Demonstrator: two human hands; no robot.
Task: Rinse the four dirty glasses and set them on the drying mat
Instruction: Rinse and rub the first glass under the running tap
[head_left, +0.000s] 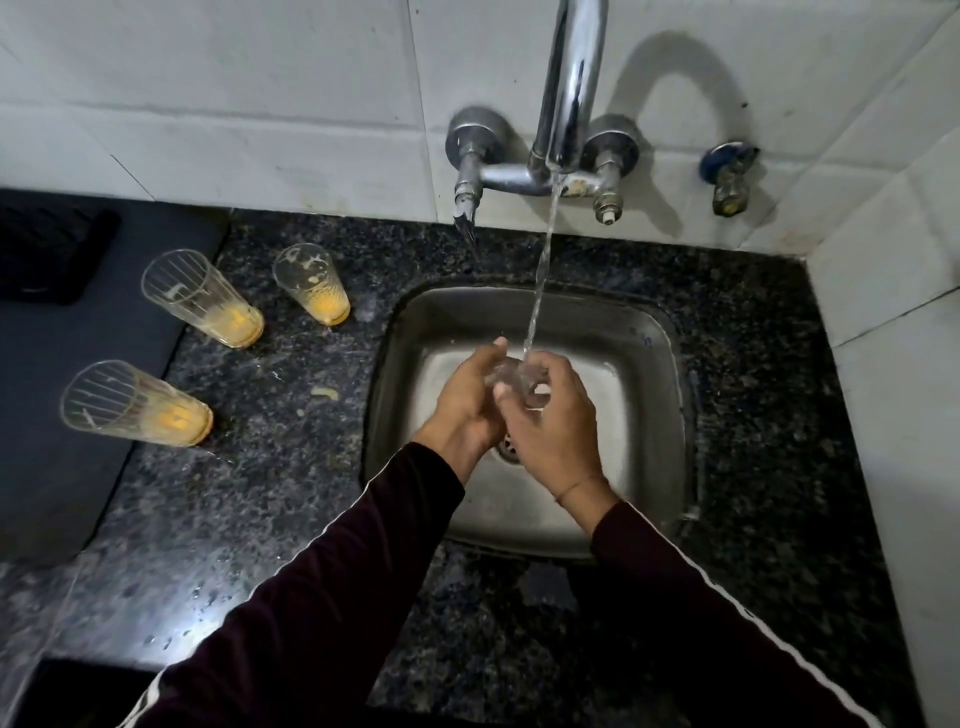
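Observation:
Over the steel sink (644, 332), both my hands hold a clear glass (519, 382) under the running water stream (540, 275). My left hand (470, 402) grips its left side; my right hand (553, 431) curls round its right side. Three dirty glasses with orange residue stand on the counter to the left: one at the back (311, 283), one beside it (200, 299), and one nearer (135, 405) at the edge of the dark drying mat (62, 364). Most of the held glass is hidden by my fingers.
A chrome wall tap (566, 104) with two valve handles hangs above the sink. A small blue-handled valve (727, 176) sits on the tiles at the right. The black speckled granite counter (270, 493) is wet and has crumbs on it. A white tiled wall stands at the right.

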